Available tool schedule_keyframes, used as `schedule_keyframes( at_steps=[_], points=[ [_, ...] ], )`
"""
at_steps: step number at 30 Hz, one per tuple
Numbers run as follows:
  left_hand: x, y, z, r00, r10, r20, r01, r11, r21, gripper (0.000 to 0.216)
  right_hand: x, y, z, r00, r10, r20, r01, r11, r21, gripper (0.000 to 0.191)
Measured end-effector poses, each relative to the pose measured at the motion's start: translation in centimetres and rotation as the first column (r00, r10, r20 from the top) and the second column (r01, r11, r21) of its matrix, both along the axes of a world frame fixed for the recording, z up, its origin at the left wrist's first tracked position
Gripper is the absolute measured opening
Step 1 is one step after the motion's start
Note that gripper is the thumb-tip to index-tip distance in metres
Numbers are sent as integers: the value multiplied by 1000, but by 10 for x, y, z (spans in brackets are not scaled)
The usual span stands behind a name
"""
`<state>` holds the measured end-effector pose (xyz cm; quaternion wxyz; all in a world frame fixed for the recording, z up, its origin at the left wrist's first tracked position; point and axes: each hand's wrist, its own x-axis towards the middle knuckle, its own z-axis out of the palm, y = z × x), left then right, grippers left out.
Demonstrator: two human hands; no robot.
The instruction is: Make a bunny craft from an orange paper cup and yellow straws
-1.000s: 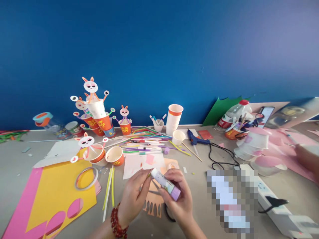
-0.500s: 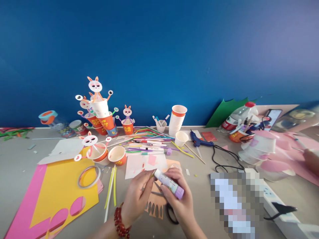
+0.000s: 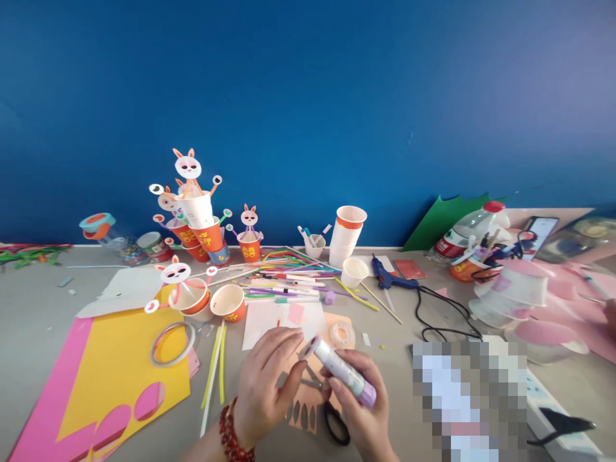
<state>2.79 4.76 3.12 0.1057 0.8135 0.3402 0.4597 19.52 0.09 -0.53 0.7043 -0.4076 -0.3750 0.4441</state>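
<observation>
At the lower center of the frame, your right hand (image 3: 364,405) is closed around a glue stick (image 3: 339,367), its purple end pointing to the lower right. Your left hand (image 3: 264,377), half curled with thumb and fingers parted, is at the tube's upper end; whether it pinches anything, you cannot tell from this view. Below on the counter (image 3: 409,430), black-handled scissors (image 3: 336,425) lie by cut orange paper (image 3: 302,418), while rabbit-faced paper cups (image 3: 249,248) stand at left, before a blue wall (image 3: 308,115).
</observation>
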Motion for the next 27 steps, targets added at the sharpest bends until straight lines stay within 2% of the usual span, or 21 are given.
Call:
schedule_keyframes(
  at_steps=[5, 9, 16, 27],
  points=[
    [1, -3, 9, 993, -92, 76, 86, 993, 80, 40, 3, -1, -1, 972, 55, -227, -69, 996, -56, 37],
    [4, -3, 9, 989, -130, 72, 124, 988, 89, 43, 5, 0, -4, 938, 125, -324, -159, 984, -83, 44],
    [7, -1, 11, 989, -149, 13, 146, 982, 120, 47, 4, -1, -2, 916, 197, -349, -239, 967, -82, 42],
    [7, 0, 9, 989, -147, 10, 145, 983, 112, 45, -2, 0, -1, 948, 132, -288, -151, 987, -45, 38]
  ],
)
